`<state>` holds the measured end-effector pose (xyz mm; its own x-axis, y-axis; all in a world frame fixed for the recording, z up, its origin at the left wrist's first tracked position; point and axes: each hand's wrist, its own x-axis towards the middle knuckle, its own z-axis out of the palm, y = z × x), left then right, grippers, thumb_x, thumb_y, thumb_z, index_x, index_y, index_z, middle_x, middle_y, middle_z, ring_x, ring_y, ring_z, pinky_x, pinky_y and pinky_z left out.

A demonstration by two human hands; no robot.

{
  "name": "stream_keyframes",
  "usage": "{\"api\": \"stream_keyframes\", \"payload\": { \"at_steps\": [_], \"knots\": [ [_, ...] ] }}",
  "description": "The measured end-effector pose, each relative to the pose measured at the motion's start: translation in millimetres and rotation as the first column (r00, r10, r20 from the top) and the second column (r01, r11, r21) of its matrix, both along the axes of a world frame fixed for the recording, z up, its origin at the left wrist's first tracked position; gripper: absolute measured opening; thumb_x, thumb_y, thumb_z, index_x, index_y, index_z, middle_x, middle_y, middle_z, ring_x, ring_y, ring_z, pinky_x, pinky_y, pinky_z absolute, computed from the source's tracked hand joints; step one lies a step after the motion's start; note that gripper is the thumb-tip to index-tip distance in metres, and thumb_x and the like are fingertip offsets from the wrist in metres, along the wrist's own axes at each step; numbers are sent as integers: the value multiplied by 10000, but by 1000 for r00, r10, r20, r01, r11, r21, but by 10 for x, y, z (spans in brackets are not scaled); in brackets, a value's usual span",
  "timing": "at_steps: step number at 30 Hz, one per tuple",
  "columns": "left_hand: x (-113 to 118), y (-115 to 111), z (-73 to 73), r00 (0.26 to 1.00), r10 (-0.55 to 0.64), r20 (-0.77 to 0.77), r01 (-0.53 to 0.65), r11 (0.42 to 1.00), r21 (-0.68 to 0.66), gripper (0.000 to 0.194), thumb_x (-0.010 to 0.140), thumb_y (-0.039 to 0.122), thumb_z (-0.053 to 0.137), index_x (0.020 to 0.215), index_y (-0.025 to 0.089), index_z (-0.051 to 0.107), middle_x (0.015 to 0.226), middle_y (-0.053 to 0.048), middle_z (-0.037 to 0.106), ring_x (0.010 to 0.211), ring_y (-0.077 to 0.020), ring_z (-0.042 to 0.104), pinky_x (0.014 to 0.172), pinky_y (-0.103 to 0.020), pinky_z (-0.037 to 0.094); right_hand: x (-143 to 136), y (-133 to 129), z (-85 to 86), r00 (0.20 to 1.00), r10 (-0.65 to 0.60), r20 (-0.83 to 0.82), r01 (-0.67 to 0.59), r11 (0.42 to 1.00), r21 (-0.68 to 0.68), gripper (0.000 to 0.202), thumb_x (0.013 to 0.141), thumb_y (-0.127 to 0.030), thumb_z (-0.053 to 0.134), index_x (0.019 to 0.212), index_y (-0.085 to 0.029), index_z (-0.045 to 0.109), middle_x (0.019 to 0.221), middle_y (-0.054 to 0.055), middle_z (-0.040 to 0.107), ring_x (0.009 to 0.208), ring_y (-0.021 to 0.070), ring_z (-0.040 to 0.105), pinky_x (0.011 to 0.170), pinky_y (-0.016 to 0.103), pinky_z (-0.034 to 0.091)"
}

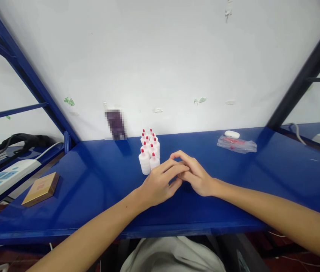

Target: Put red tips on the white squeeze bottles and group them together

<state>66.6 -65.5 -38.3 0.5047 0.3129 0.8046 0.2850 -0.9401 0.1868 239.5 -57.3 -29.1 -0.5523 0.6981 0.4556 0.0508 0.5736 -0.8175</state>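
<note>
My left hand [162, 180] and my right hand [196, 174] meet above the front middle of the blue tabletop [97, 196]. Their fingertips touch and overlap, with the left fingers stretched across the right ones. The fingers of both hands are loosely bent and apart, and no object shows in either. Just beyond my left hand stand several small white squeeze bottles [145, 163] with red tips, upright and close together in two rows. My left hand partly covers the base of the nearest right bottle [154, 161].
A gold box [42, 189] lies at the left. At the back right are a clear plastic bag [237, 144] with red pieces inside and a white oval case [232, 134]. A blurred dark item [116, 124] leans on the wall. A power strip [3, 177] lies beyond the left edge.
</note>
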Motion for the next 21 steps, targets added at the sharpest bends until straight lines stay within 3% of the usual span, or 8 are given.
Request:
{"api": "stream_keyframes", "payload": {
  "at_steps": [3, 8, 12, 15, 18, 21],
  "knots": [
    [21, -16, -27, 998, 56, -5, -57, 998, -17, 262, 884, 110, 537, 1123, 209, 580, 983, -61, 680, 861, -153, 665, 747, -274, 562, 0, -13, 16, 1000, -7, -4, 7, 1000, 2, 302, 780, -130, 464, 1076, -187, 478, 591, -79, 462, 505, 100, 392, 502, 230, 313],
    [17, -27, -53, 989, 145, -36, -146, 989, -22, 62, 874, 156, 572, 931, 177, 584, 773, -16, 616, 651, -123, 595, 595, -245, 492, -2, -5, -35, 999, 41, -30, -44, 992, -116, 281, 800, -135, 471, 1073, -200, 454, 576, -94, 439, 476, 83, 354, 471, 206, 288],
    [-29, -16, -20, 978, 173, -115, -179, 982, -50, 91, 950, 205, 499, 973, 172, 580, 800, -27, 626, 663, -126, 594, 592, -246, 473, -8, 56, -115, 991, 101, -87, -113, 983, -148, 275, 894, -314, 511, 1134, -206, 432, 638, -74, 446, 523, 91, 372, 497, 215, 314],
    [-143, 17, 124, 967, 216, -137, -214, 976, 34, 119, 967, 237, 486, 946, 171, 583, 824, -43, 639, 712, -144, 598, 648, -273, 484, -4, 118, -157, 987, 97, -127, -116, 982, -146, 389, 924, -477, 461, 1198, -202, 436, 700, -45, 480, 549, 111, 414, 517, 240, 350],
    [-327, 95, 348, 951, 309, -8, -306, 946, 105, 92, 928, 249, 563, 887, 174, 596, 852, -48, 631, 809, -168, 587, 761, -316, 492, 7, 162, -154, 993, -1, -121, -11, 995, -99, 341, 942, -458, 427, 1159, -198, 468, 719, -24, 523, 606, 138, 474, 589, 273, 391],
    [-509, 214, 523, 871, 458, 176, -453, 889, -73, 144, 881, 324, 649, 841, 185, 647, 915, -38, 594, 898, -173, 581, 850, -338, 496, 12, 171, -111, 994, -108, -20, 107, 993, -59, 219, 937, -368, 453, 1048, -191, 517, 619, -46, 493, 578, 133, 452, 597, 273, 363]
  ]
}}
